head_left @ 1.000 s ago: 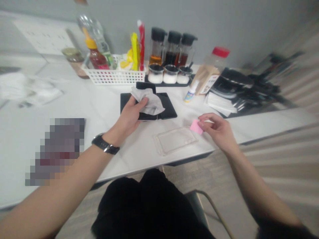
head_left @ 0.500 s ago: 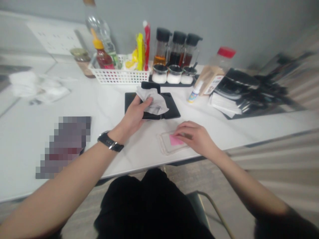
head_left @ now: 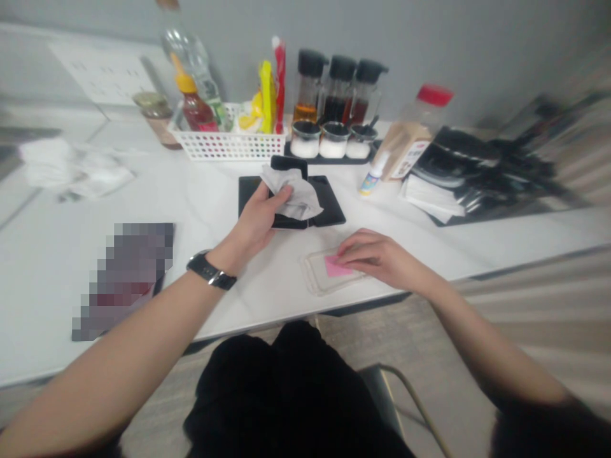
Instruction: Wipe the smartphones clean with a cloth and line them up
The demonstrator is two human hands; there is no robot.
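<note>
My left hand [head_left: 260,213] holds a crumpled whitish wipe [head_left: 300,198] with the thumb pressed on top of it. Beneath the wipe, flat black panels [head_left: 329,202] lie on the counter, with a smaller black piece [head_left: 289,164] standing out behind them. The wipe and hand cover much of the black surfaces. To the right and nearer me, my right hand [head_left: 379,254] has its fingers together at the edge of a small pink sticky note [head_left: 335,267]. That note lies within a clear phone case [head_left: 317,283], whose right end is partly under the hand.
Behind stand a white basket [head_left: 229,147] of condiments, a rack of seasoning jars [head_left: 319,145], a small spray bottle [head_left: 371,179] and a red-capped jar [head_left: 410,143]. White papers [head_left: 432,198] lie right. Tissues [head_left: 71,168] and a pixelated dark item [head_left: 128,273] lie left.
My right hand has shifted slightly, its fingers now flatter and closer together over the pink note. My left hand and the wipe stay in place.
</note>
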